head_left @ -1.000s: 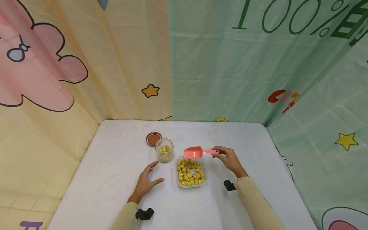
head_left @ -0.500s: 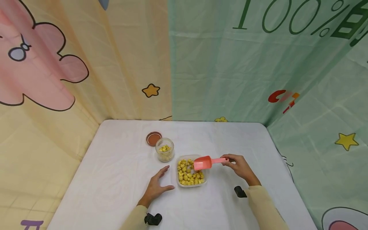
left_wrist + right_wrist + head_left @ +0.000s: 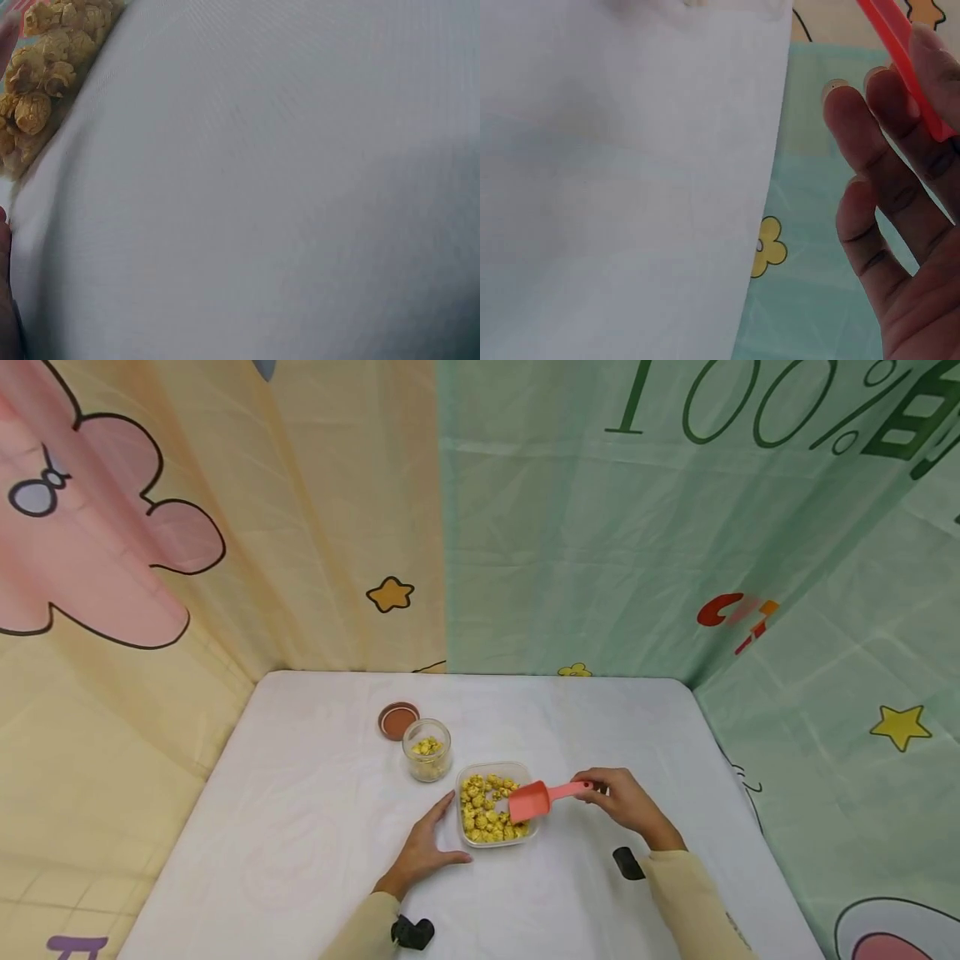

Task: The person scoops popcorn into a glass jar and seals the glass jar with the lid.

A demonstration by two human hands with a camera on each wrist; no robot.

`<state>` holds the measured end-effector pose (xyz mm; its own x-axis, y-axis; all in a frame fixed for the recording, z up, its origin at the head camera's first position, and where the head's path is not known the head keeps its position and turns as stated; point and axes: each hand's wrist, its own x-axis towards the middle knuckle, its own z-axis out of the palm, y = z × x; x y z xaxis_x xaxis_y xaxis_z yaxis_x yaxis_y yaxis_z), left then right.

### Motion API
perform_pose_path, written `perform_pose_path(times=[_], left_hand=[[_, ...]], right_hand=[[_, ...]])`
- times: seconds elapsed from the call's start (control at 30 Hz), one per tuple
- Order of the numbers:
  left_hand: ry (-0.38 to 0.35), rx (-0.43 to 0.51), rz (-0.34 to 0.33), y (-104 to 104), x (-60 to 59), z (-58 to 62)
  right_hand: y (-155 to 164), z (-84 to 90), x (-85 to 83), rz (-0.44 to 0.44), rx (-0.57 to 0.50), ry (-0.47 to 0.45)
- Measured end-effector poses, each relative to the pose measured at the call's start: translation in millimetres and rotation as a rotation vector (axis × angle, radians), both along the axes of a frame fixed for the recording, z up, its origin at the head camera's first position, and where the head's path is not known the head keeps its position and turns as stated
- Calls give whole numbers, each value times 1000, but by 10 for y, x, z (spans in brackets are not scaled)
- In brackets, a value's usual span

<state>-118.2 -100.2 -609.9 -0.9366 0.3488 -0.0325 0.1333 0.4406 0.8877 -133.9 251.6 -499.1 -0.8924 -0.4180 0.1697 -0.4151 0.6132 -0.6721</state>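
Observation:
In the head view, a clear square plastic container [image 3: 491, 768] holds yellow popcorn [image 3: 480, 818], with a bare patch in the middle. My right hand [image 3: 626, 802] pinches the handle of a pink scoop [image 3: 529, 802], whose blade dips over the container's right side. The right wrist view shows thumb and fingers on the scoop handle [image 3: 896, 45], the other fingers loose. My left hand [image 3: 422, 856] spreads thumb and fingers around the container's near-left corner, fingertips right at its left side. Popcorn [image 3: 52, 60] in the container fills the corner of the left wrist view.
Behind the container to the left stands an uncapped glass jar [image 3: 430, 768] with some popcorn inside. A brown round lid [image 3: 398, 721] lies just behind the jar. White cloth covers the table [image 3: 315, 793]; printed curtains [image 3: 555, 568] hang along its back and sides.
The right hand has brought the scoop from above the container's back edge rightward and down to the popcorn. The left hand has moved right, up to the container.

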Motion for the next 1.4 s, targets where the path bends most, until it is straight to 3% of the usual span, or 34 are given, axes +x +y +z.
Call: perform_pose_path(times=[0.47,0.7,0.9,1.4], left_hand=[[-4,-22,-14,110,-49,-22],[-14,-30,-10,116,-49,-19],[-7,-32,-12,103,-53,-18],[-2,-15,-2,120,-57,-27]], right_hand=[[-431,527,-28,12,360,-28],[-549,658,-8,10,422,-28],[-590,585,0,-1,436,-53],[-586,148,14,-98,338,-90]])
